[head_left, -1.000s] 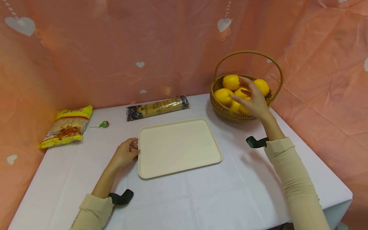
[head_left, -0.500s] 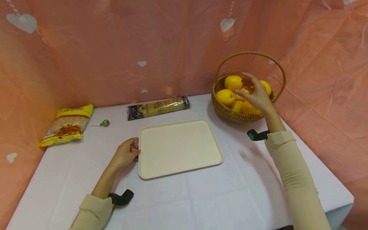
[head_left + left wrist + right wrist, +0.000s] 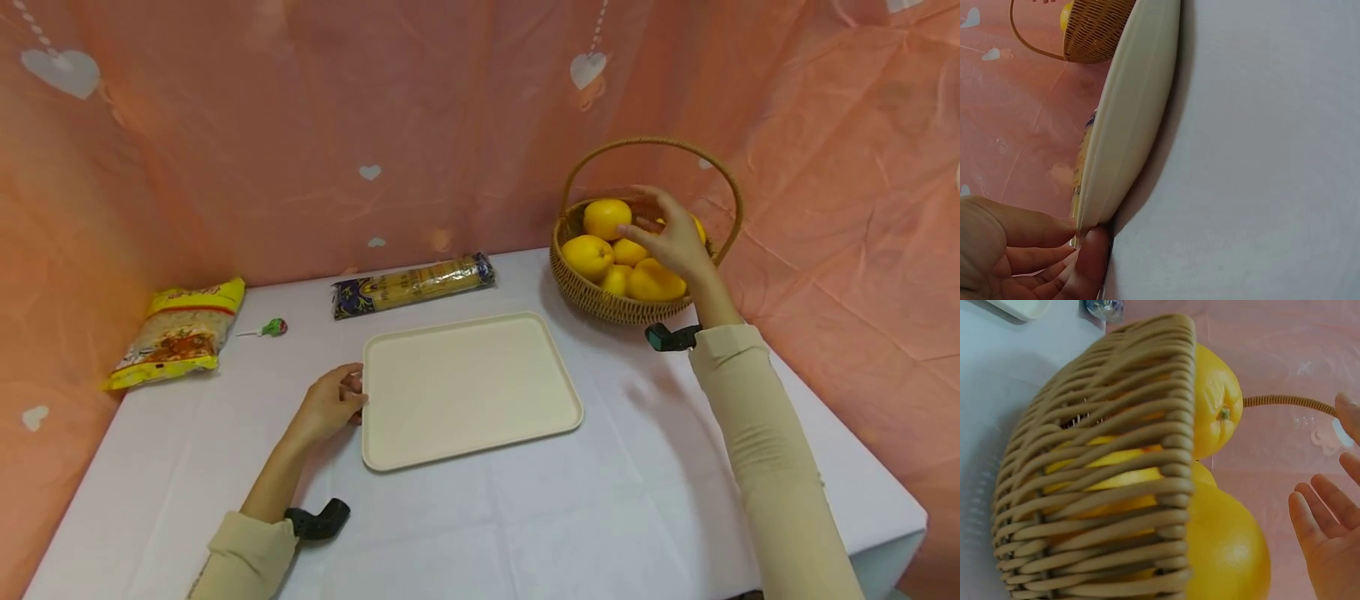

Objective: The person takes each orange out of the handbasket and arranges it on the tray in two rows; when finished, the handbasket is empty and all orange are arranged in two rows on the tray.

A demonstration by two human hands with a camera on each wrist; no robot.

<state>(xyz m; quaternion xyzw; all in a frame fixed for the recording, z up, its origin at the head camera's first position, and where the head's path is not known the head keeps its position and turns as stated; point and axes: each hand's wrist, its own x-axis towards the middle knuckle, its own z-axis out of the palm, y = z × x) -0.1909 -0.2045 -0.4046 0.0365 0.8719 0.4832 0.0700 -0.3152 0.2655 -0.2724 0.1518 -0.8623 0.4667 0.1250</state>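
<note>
At the left edge of a cream rectangular tray (image 3: 472,387), my left hand (image 3: 326,404) pinches the rim, thumb on one side and fingers tucked under the other. In the left wrist view the tray (image 3: 1138,106) appears edge-on, its rim between thumb and fingers. My right hand (image 3: 675,237) hovers over a wicker basket (image 3: 607,304) at the back right, fingers spread and slightly bent, holding nothing. Several lemon-like yellow fruits (image 3: 587,257) fill the basket; the hand hides part of them. The right wrist view shows the right hand (image 3: 1329,531) apart from the fruits (image 3: 1225,544).
A pack of spaghetti (image 3: 412,286) lies behind the tray. To the left are a lollipop (image 3: 275,327) and a yellow plastic food bag (image 3: 180,333). The basket's tall arched handle (image 3: 652,140) rises over the fruits. A pink curtain (image 3: 450,125) hangs behind the white-covered table (image 3: 487,525).
My right hand has lifted a little, up and to the right over the basket, so more of the front fruits show. The left hand and the tray have stayed in place.
</note>
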